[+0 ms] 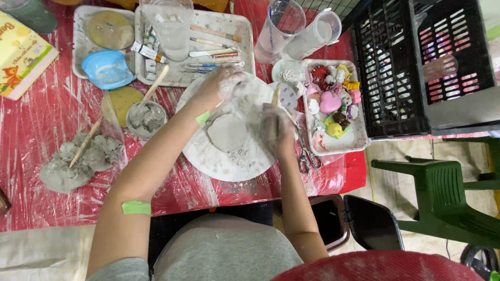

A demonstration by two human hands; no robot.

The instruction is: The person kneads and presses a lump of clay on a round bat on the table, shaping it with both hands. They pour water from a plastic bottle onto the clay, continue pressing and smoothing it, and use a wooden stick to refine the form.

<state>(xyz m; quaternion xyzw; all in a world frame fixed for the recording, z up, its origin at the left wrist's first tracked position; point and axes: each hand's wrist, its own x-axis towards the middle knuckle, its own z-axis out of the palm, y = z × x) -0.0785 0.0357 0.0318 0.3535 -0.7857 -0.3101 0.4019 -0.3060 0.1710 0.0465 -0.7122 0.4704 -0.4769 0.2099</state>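
We are working at the middle of the frame, over a round white board (229, 156) lying on a red table (41, 114). A flat grey clay slab (226, 131) is sitting on the board, just left of centre frame. Our left hand (224, 83), smeared with clay, is hovering above the slab's upper edge with its fingers curled loosely; we cannot tell whether they are gripping anything. Our right hand (275, 130) is resting just right of the slab, fingers closing around a thin wooden stick (276, 96) that is pointing toward the top of the frame.

At left, a lump of clay (78, 161) is lying with a stick in it, and a small cup (146, 117) of grey slip is standing beside the board. A tray of tools (208, 52) is sitting at upper centre, with a blue bowl (107, 68) to its left. Right of the board, a tray of painted figures (333, 104) is lying, scissors (307, 156) just below it. A black crate (406, 67) is filling the upper right, and a green chair (442, 198) is standing at lower right.
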